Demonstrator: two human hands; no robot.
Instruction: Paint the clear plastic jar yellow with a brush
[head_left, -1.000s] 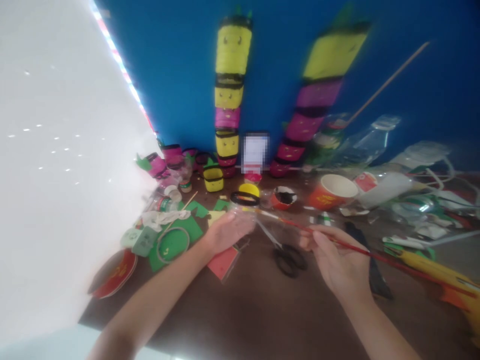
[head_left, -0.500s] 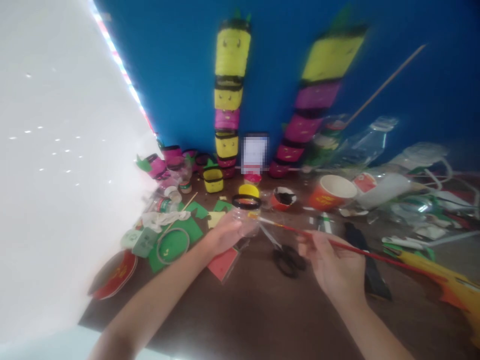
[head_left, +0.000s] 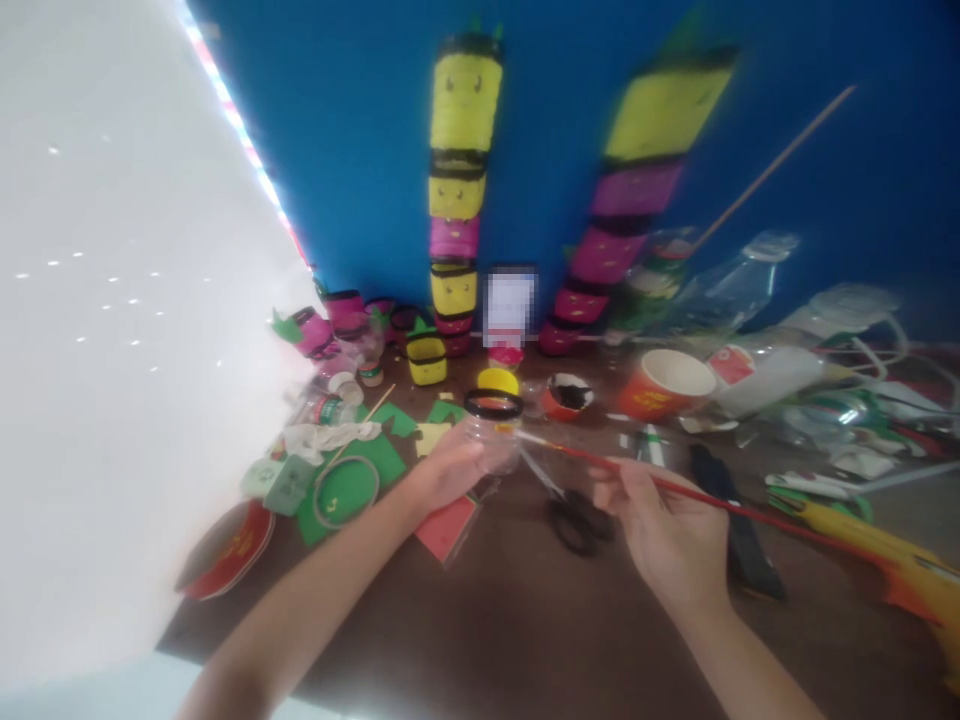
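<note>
The left hand has its grip closed around the left side of a clear plastic cup with a black band at its rim. The cup is at the middle of the desk, mouth upward; from where I stand, base contact cannot be determined. The right hand has its grip closed on the red handle of a paintbrush, held like a pen. The yellow-loaded bristles are at the cup's near wall, below the band; contact cannot be confirmed. Black-handled scissors lie between the hands, blades directed toward the cup. A red sheet lies below the left hand. Behind the cup is a yellow container; to its right, a small torn cup contains dark material. A larger orange paper cup stands farther right, upright.
</note>
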